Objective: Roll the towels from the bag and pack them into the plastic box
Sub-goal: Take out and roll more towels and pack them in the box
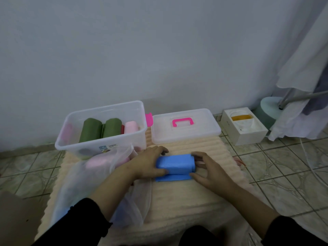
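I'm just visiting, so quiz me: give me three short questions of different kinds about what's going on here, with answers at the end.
1. True or false: the lid with the pink handle is shut on the plastic box.
2. What colour is the towel held between the left hand and the right hand?
3. Multiple choice: the two largest rolls in the box are A) green, B) yellow, C) white.

Key:
1. False. The lid lies on the mat beside the open box.
2. Blue; it is mostly rolled, with a flat tail nearest the person.
3. A, the green rolls.
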